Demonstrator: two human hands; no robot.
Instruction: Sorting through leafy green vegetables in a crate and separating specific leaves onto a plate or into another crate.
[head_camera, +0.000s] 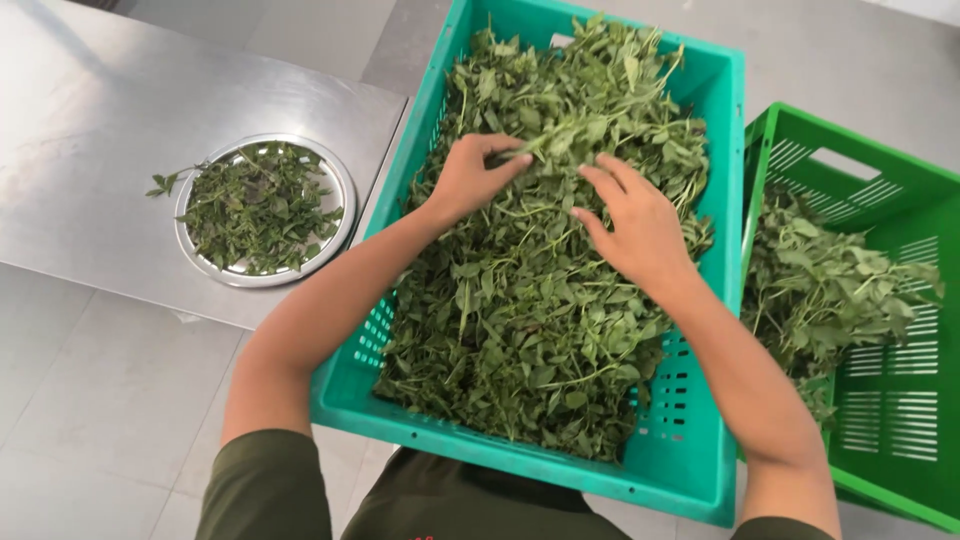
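Leafy green herbs fill the teal plastic crate in front of me. I see my left hand pinching a sprig near the pile's top, my right hand lying open on the leaves. A green crate stands right; a round steel tray of leaves sits on the desk.

No labels, signs or screens show. The only containers are two slotted plastic crates: a rectangular teal crate heaped with leafy stems, and just to its right a brighter green crate, partly filled.
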